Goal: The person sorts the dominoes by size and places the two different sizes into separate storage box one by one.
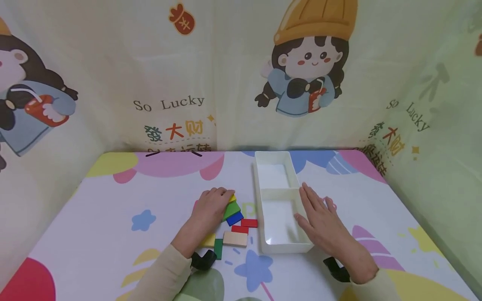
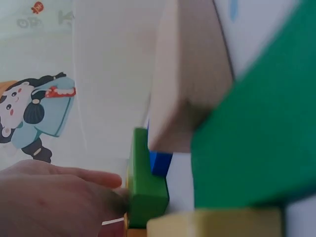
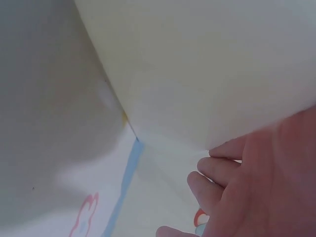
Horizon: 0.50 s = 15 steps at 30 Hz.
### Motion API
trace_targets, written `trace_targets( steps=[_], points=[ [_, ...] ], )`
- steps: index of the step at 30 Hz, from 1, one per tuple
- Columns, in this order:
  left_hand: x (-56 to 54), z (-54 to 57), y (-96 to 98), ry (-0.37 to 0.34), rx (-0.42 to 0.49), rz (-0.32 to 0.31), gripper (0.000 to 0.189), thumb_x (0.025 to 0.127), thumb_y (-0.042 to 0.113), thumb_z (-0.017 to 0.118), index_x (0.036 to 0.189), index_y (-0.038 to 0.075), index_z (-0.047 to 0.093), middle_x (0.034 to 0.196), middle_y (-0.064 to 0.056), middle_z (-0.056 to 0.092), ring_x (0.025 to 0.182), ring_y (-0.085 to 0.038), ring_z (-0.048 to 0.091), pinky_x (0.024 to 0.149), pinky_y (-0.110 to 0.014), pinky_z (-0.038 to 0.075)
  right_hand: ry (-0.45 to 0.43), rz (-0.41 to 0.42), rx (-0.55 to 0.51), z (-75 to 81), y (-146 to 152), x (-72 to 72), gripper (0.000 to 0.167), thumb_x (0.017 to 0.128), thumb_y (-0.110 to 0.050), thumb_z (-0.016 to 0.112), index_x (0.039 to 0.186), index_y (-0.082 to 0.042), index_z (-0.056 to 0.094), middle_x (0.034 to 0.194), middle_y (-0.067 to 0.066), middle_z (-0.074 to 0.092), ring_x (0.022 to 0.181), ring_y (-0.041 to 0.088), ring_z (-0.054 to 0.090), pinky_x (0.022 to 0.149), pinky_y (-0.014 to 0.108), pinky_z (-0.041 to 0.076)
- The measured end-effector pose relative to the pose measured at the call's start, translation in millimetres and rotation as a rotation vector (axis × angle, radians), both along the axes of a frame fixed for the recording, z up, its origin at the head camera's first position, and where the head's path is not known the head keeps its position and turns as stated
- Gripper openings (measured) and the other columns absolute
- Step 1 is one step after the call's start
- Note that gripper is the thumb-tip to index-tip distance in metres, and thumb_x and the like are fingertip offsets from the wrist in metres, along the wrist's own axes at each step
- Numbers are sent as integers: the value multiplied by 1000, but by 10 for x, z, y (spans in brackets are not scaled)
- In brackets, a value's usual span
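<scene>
My left hand (image 1: 210, 205) reaches over a group of wooden blocks, fingertips right at a yellow block (image 1: 232, 198). In the left wrist view, its fingers touch or nearly touch a green block (image 2: 148, 197); part of the group is hidden under the hand. A blue block (image 1: 235, 218) lies just in front of the green one. My right hand (image 1: 324, 225) lies along the right side of a white two-compartment tray (image 1: 260, 196), fingers extended, thumb by the rim. The tray's pale wall (image 3: 197, 74) fills much of the right wrist view.
Two red blocks (image 1: 249, 223), a beige block (image 1: 235, 239), a dark green block (image 1: 218, 249) and another yellow block (image 1: 208, 241) lie between the left wrist and the tray. A printed cloth covers the table (image 1: 101, 234); a patterned curtain (image 1: 233, 75) stands behind it.
</scene>
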<state>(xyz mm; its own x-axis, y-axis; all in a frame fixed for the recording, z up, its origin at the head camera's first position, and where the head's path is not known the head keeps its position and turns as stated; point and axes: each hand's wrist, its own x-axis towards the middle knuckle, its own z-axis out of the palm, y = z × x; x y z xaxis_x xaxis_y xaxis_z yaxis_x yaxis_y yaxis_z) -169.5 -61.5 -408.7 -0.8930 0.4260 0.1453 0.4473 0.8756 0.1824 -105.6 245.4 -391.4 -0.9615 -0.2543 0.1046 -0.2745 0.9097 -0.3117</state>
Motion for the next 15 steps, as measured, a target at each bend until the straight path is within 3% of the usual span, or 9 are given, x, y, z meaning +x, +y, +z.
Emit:
trace_targets(
  steps=[8, 15],
  points=[
    [-25, -12, -17, -12, 3, 3, 52, 87, 13, 75, 136, 14, 58, 126, -10, 65, 115, -26, 62, 95, -42, 55, 14, -10, 27, 4, -37, 4, 72, 104, -43, 44, 157, -2, 17, 167, 12, 12, 152, 35, 16, 117, 65, 12],
    [-65, -21, -54, 20, 31, 6, 43, 91, 23, 71, 131, 12, 60, 119, -9, 68, 106, -24, 64, 92, -37, 56, 20, -6, 31, 10, -47, 10, 74, 104, -44, 44, 157, -1, 17, 167, 14, 12, 152, 36, 17, 116, 66, 13]
  ],
)
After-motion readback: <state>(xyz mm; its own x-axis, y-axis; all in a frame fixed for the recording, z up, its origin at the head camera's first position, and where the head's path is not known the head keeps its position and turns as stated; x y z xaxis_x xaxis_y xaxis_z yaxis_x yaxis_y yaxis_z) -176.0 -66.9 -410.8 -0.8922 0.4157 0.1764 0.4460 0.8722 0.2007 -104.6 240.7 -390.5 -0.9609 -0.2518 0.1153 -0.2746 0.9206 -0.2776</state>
